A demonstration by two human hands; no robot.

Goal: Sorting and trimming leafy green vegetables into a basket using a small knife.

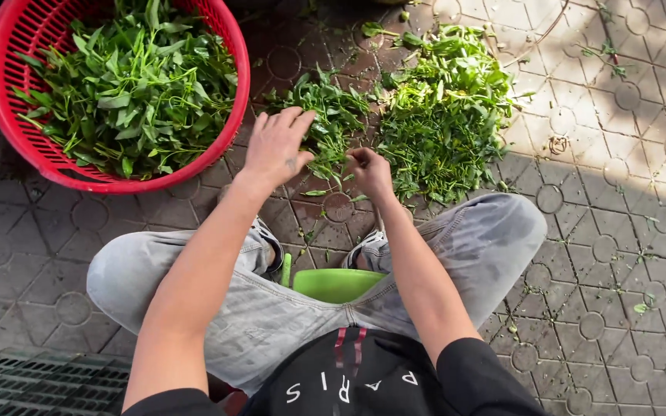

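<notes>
Green leafy stems lie in a small loose pile (325, 115) on the paved ground, at twelve o'clock from the seated person's knees. The left hand (277, 146) hovers over the near edge of this pile with fingers spread and slightly curled, touching the leaves. The right hand (369, 171) sits just beside it at three o'clock, fingers pinched on a thin sprig. A red plastic basket (9, 131) heaped with picked leaves stands at ten o'clock, and a larger heap of trimmed stalks (445, 115) lies at one o'clock. A green stool (337, 283) shows between the legs. The greens look light, limp and easily bruised; the leaves would likely tear if squeezed, so the firmer stem, low down, seems the better place to take hold.
</notes>
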